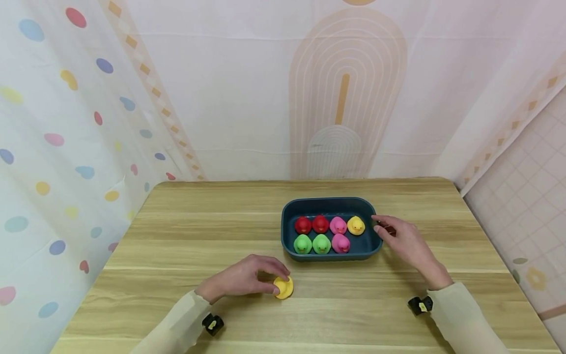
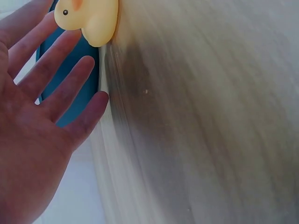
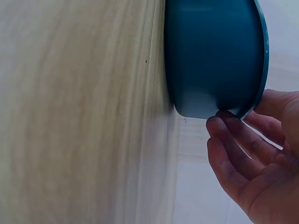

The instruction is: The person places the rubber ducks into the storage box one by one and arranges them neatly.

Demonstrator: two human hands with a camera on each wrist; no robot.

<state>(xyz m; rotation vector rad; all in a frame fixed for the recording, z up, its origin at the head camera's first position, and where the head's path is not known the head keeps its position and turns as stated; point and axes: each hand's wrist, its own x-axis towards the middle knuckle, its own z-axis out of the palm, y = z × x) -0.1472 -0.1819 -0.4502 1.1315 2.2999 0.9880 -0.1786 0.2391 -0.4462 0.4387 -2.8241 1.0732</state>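
Note:
Just in front of the dark blue box (image 1: 331,258), a yellow rubber duck (image 1: 284,287) stands on the table. My left hand (image 1: 249,276) has its thumb and index finger around this duck; in the left wrist view the duck (image 2: 100,21) is at the top, and the other fingers of the hand (image 2: 42,107) are spread. At the box's right end, my right hand (image 1: 404,243) holds the rim between thumb and fingers. The right wrist view shows the fingers of that hand (image 3: 261,158) against the outer wall of the box (image 3: 210,56).
Inside the box, several ducks stand in two rows: red ones (image 1: 303,225), pink ones (image 1: 338,225), green ones (image 1: 302,244) and a yellow one (image 1: 355,225). The wooden table (image 1: 212,211) ends at a patterned curtain (image 1: 243,98) behind.

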